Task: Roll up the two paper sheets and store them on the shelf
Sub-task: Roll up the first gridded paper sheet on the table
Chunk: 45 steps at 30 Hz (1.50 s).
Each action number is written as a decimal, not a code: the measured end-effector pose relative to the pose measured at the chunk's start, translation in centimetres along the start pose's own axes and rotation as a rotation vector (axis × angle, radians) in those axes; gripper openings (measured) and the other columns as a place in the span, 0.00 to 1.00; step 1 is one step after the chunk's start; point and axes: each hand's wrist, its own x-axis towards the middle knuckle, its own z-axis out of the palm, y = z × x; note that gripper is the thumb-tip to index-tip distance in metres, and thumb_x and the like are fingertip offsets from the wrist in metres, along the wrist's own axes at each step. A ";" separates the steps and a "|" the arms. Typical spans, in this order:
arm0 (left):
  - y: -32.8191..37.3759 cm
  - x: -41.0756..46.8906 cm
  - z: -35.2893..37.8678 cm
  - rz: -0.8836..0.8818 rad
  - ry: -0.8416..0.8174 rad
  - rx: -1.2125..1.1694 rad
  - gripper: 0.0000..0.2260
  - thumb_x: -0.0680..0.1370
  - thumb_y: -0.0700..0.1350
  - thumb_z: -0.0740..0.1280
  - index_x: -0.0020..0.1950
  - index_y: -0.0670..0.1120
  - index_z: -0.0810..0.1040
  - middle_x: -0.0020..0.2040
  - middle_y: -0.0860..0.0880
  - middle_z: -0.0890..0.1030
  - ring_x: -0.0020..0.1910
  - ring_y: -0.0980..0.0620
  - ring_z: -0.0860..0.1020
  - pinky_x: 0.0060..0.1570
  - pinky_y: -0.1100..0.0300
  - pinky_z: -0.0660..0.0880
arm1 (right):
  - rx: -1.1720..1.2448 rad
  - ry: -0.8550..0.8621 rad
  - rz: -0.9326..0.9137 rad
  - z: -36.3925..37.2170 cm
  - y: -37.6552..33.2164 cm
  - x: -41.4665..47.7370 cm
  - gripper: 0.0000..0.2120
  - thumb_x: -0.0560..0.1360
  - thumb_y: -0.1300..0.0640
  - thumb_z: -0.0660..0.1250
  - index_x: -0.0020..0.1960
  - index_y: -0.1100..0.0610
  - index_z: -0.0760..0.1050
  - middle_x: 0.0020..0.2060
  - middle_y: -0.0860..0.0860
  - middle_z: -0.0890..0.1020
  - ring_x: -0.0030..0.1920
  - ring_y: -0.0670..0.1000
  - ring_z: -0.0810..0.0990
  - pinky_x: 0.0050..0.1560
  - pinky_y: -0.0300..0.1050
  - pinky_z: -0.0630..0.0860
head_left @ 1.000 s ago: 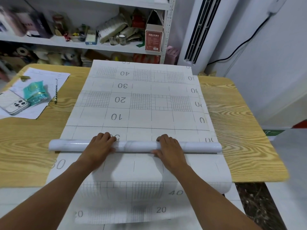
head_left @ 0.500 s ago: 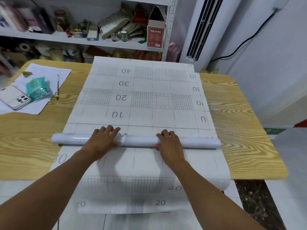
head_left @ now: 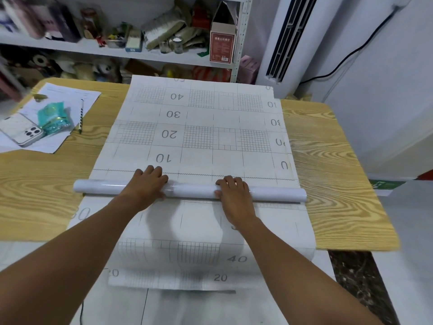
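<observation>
A white paper roll (head_left: 194, 191) lies across the wooden table (head_left: 332, 184), partly rolled up from a gridded sheet (head_left: 201, 127) whose flat part stretches toward the far edge. My left hand (head_left: 146, 186) and my right hand (head_left: 234, 198) press on top of the roll, fingers curled over its far side, about a hand's width apart. A second gridded sheet (head_left: 199, 221) lies underneath, and its near end hangs over the table's front edge. The shelf (head_left: 117, 51) stands behind the table.
At the table's left lie a phone (head_left: 23, 133), a teal packet (head_left: 52, 118) and a pencil (head_left: 81, 116) on a loose paper. The shelf is crowded with boxes and jars, among them a red carton (head_left: 222, 46). A tall air conditioner (head_left: 288, 36) stands at the back right.
Both hands have pushed the roll a little farther away from me, closer to the "10" mark. The roll has taken up more of the sheet.
</observation>
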 end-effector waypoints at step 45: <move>-3.9 1.8 1.5 0.100 0.101 -0.330 0.22 0.76 0.50 0.65 0.67 0.42 0.69 0.61 0.39 0.68 0.58 0.40 0.66 0.59 0.49 0.65 | -0.101 -0.119 0.087 -0.3 -1.0 2.9 0.15 0.77 0.49 0.61 0.58 0.57 0.74 0.56 0.52 0.74 0.55 0.55 0.71 0.60 0.48 0.63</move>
